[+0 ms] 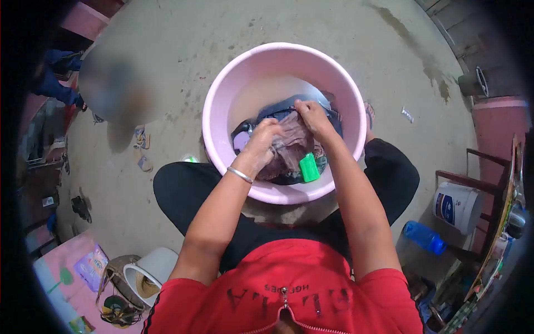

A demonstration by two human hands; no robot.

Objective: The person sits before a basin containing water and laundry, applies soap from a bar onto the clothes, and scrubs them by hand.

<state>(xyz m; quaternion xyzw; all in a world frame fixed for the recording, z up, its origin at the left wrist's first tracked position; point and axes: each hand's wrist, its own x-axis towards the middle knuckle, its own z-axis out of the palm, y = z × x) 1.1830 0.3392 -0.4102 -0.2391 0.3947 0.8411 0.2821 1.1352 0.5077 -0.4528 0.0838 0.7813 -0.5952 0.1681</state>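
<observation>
A large pink tub (pixel 214 114) stands on the floor between my legs, with wet clothes and cloudy water inside. Over it, a brownish-mauve cloth (pixel 295 138) is stretched between my two hands. My left hand (pixel 267 139) grips the cloth's left part, its fingers curled. On the cloth's upper right edge, my right hand (pixel 312 118) is closed with the thumb on top. A bright green bar (pixel 309 168) lies on the clothes just below the cloth. Dark clothes (pixel 278 107) lie behind my hands, and a purple item (pixel 241 140) shows at the tub's left inside.
Sandals (pixel 142 149) lie on the floor at left. A person's blue-clad legs (pixel 55 83) show at the far left. At right are a white bucket (pixel 459 207), a blue bottle (pixel 424 237) and a wooden rack (pixel 484 189). A white container (pixel 153 273) stands at lower left.
</observation>
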